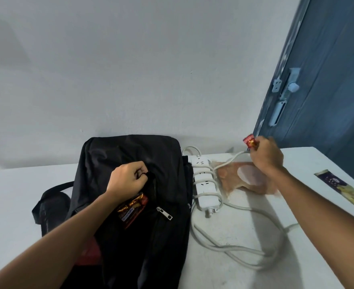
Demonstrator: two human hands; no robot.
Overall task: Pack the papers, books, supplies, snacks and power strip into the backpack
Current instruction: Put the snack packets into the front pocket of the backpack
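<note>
The black backpack (130, 205) lies flat on the white bench (244, 236), right under my left arm. My left hand (128, 180) is closed on the dark fabric at the edge of its front pocket, pinching it. Just below that hand a snack bar (133, 207) in a brown and orange wrapper pokes out of the pocket, and a metal zipper pull (164, 213) sits beside it toward my right hand. Under my left forearm something red (90, 253) shows from the bag's side; I cannot tell what it is. A black strap (51, 192) loops out on the far side of my left hand.

Between my hands lies the white power strip (205, 184), just beside the backpack, with its cord wound around it. The loose cord (234, 245) runs on in loops across the bench below my right forearm.

My right hand (265, 157) is raised above the bench, fingers closed around a small red snack packet (250, 141) that sticks out of its top. Directly under that hand, touching the power strip's cord, lies a pinkish clear bag (244, 178). Out past my right forearm, well apart from the rest, a dark purple and yellow packet (340, 186) lies near the bench edge. A blue door (328, 80) stands beyond my right hand, a white wall (130, 69) ahead of both.
</note>
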